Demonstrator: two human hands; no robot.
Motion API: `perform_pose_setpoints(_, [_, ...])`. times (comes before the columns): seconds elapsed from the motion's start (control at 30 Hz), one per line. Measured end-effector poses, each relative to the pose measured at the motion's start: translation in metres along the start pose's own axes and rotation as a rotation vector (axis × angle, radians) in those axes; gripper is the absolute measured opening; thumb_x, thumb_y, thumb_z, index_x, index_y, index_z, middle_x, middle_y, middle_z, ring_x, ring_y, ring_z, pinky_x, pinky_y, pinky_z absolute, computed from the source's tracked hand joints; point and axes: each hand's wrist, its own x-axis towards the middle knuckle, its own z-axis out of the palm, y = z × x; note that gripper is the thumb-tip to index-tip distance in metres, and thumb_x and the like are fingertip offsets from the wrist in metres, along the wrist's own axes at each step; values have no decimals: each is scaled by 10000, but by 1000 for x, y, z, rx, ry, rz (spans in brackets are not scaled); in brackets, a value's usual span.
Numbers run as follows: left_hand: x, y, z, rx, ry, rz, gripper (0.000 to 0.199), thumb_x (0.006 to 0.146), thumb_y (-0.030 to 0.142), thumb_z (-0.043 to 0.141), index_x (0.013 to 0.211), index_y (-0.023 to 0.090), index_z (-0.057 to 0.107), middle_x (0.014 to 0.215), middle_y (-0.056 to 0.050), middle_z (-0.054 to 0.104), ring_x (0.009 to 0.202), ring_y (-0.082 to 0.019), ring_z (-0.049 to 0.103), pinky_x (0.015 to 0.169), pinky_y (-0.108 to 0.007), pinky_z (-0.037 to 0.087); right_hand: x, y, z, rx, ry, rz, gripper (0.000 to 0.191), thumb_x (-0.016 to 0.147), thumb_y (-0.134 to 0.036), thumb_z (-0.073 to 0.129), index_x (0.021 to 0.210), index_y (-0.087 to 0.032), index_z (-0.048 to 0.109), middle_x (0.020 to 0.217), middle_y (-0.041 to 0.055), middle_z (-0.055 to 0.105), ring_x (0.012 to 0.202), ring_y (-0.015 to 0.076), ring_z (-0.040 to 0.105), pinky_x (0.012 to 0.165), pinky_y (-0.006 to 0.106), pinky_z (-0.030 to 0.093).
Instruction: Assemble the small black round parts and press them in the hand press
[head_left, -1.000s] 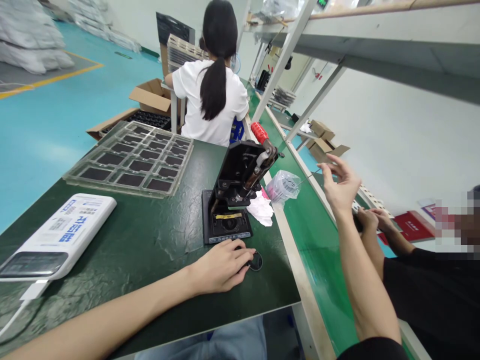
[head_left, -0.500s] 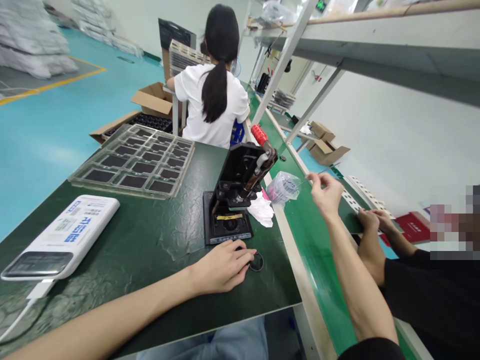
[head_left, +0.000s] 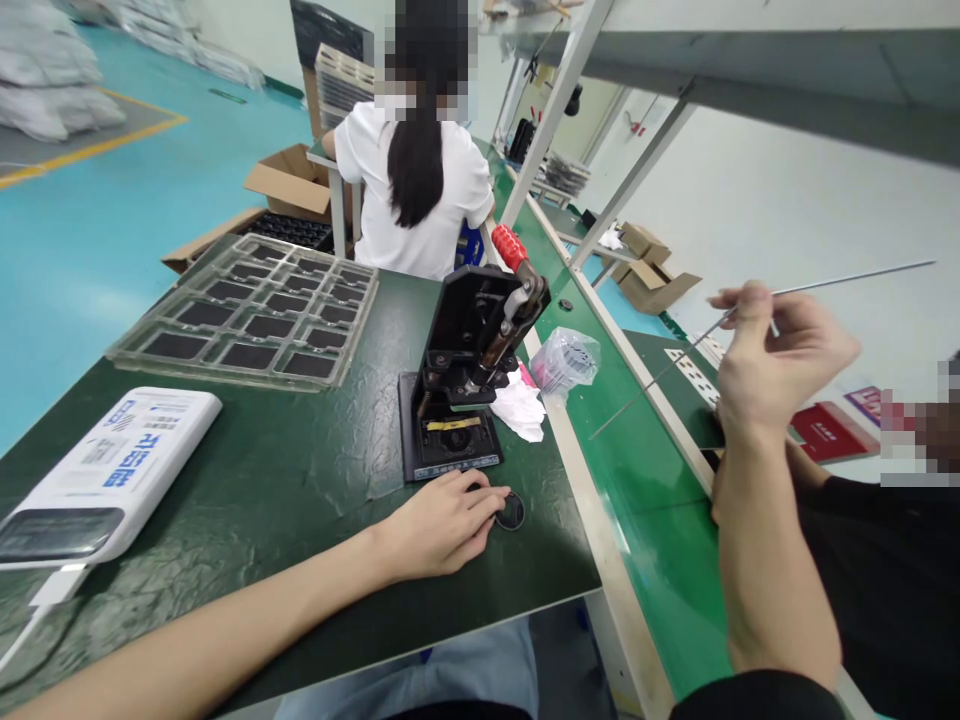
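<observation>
Thin steel rod (head_left: 847,279) sits pinched between the thumb and fingertips of the right hand (head_left: 784,365), which is raised over the green conveyor belt (head_left: 645,520). The rod runs through the grip, one end reaching out to the right, the other slanting down to the left above the belt. A person in black clothing (head_left: 877,590) sits at the right edge of the view.

The left hand (head_left: 442,525) lies on the dark green bench (head_left: 322,450), fingers curled, right at a small black round disc (head_left: 511,511); whether they grip it, I cannot tell. Just ahead stands a black hand press (head_left: 469,345) with a red lever grip (head_left: 510,247). Crumpled white paper (head_left: 519,410) and a clear plastic bag (head_left: 565,362) lie beside it. To the left are a white box with blue lettering (head_left: 105,475) and a clear plastic tray (head_left: 247,315) holding dark rectangular pieces. Farther off, a person in a white T-shirt (head_left: 412,200) sits facing away, near cardboard boxes (head_left: 289,185).
</observation>
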Motion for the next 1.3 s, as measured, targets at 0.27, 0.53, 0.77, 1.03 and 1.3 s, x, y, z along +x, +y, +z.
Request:
perform_pose_setpoints(0.27, [2,1,-1,-17,74,-16,216,1015,176,472,1210,121,548,1293,-142,674,1121,-277,641,954,-430,586,-25,-39,-17,77,-171,130,281,939,-384,729,765,-164,720,790,57,743,706,163,678,658,303,534])
perform_pose_setpoints(0.53, [7,9,-11,-367,328,-171,591,986,310,640,1499,193,370,1460,-171,548,1321,-276,559,1099,-480,520,-70,-84,-29,261,-373,297,192,955,-331,723,783,-252,752,831,10,754,731,171,708,644,304,581])
perform_pose_setpoints(0.77, [15,25,-26,-1068,-81,-356,457,1093,490,360,1084,150,665,636,11,591,569,-108,533,585,-219,450,-108,-96,-21,407,-532,494,137,965,-340,710,904,-250,794,881,20,781,718,161,718,648,280,609])
perform_pose_setpoints(1.03, [16,25,-36,-1088,-90,-417,584,1042,650,380,826,156,604,594,43,426,542,-101,372,526,-230,297,-127,-100,-26,323,-686,454,230,977,-263,653,777,-220,758,821,48,767,738,195,706,610,290,570])
perform_pose_setpoints(1.3, [14,26,-44,-1140,-35,-459,587,1024,671,409,756,167,552,573,47,398,525,-98,336,499,-234,260,-94,-69,-56,237,-62,431,140,939,-339,733,843,-241,760,850,19,718,727,145,672,656,255,578])
